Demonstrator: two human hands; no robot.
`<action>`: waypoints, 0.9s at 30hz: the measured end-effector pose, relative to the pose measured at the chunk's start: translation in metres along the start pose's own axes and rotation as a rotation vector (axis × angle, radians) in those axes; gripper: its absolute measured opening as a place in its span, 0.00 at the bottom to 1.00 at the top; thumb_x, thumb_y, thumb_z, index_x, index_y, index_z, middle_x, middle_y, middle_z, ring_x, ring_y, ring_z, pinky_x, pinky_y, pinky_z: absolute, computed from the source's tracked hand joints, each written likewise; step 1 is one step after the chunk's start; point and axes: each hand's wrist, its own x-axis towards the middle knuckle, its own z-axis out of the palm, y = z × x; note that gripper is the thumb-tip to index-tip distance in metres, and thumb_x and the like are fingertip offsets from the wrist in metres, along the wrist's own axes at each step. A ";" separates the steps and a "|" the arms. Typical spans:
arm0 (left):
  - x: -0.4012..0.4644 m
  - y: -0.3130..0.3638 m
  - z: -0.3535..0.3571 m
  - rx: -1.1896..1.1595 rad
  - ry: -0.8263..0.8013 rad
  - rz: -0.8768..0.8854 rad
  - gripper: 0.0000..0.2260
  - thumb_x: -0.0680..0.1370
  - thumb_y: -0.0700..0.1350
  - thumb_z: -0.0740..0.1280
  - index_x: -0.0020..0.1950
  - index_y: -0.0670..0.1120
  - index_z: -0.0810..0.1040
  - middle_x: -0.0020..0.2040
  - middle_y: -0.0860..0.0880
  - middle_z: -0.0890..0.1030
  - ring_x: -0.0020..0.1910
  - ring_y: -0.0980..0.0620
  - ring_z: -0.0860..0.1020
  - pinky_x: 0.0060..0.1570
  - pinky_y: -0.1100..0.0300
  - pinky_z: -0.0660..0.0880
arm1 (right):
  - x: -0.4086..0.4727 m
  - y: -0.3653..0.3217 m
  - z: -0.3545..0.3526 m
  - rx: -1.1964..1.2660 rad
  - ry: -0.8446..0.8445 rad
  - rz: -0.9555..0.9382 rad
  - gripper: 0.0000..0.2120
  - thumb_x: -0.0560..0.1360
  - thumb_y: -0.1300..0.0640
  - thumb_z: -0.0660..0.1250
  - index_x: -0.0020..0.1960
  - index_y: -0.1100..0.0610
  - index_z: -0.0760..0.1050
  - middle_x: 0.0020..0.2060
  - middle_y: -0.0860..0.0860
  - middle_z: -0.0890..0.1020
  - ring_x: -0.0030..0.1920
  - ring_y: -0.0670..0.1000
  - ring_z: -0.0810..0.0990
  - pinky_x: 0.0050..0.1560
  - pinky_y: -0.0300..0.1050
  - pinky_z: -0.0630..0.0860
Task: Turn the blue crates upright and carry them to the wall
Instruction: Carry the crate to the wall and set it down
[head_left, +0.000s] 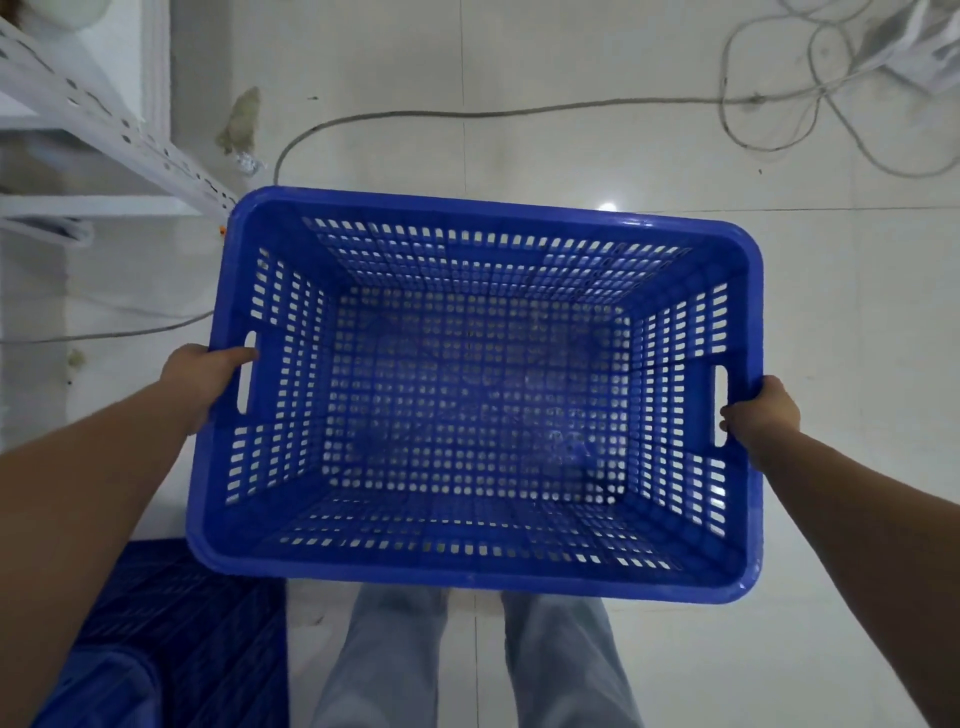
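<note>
Upright blue crate (475, 395) gripped by left hand (208, 384) and right hand (761, 415); carrying to wall remains, second crate (171, 639) untouched

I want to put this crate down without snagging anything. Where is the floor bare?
Bare tile lies right of the held crate, below the looped cables. Left is crowded: white shelving, a floor cable and another blue crate.

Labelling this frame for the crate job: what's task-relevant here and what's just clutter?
Job:
- upright blue crate, empty
- left hand and right hand, gripping its end handles
- second blue crate, lower left, on the floor

Clutter:
- cables on the tiled floor
- white perforated rack
</note>
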 end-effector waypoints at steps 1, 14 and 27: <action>-0.006 0.002 -0.004 -0.014 0.008 -0.005 0.19 0.75 0.48 0.69 0.62 0.38 0.74 0.60 0.38 0.79 0.50 0.39 0.79 0.52 0.43 0.75 | -0.003 -0.003 -0.007 0.008 0.000 -0.002 0.17 0.74 0.68 0.61 0.61 0.60 0.68 0.56 0.62 0.76 0.52 0.64 0.77 0.48 0.56 0.75; -0.154 0.060 -0.132 -0.131 0.067 0.054 0.15 0.75 0.47 0.70 0.53 0.37 0.74 0.53 0.36 0.78 0.44 0.35 0.78 0.48 0.41 0.75 | -0.108 -0.049 -0.168 0.055 0.013 -0.179 0.13 0.71 0.68 0.62 0.55 0.61 0.69 0.46 0.60 0.77 0.45 0.63 0.81 0.45 0.55 0.79; -0.326 0.124 -0.303 -0.247 0.005 0.292 0.16 0.78 0.46 0.67 0.33 0.40 0.70 0.33 0.41 0.72 0.31 0.43 0.69 0.41 0.51 0.71 | -0.306 -0.111 -0.392 -0.020 0.255 -0.524 0.10 0.75 0.56 0.61 0.54 0.60 0.70 0.47 0.59 0.80 0.45 0.62 0.82 0.49 0.58 0.80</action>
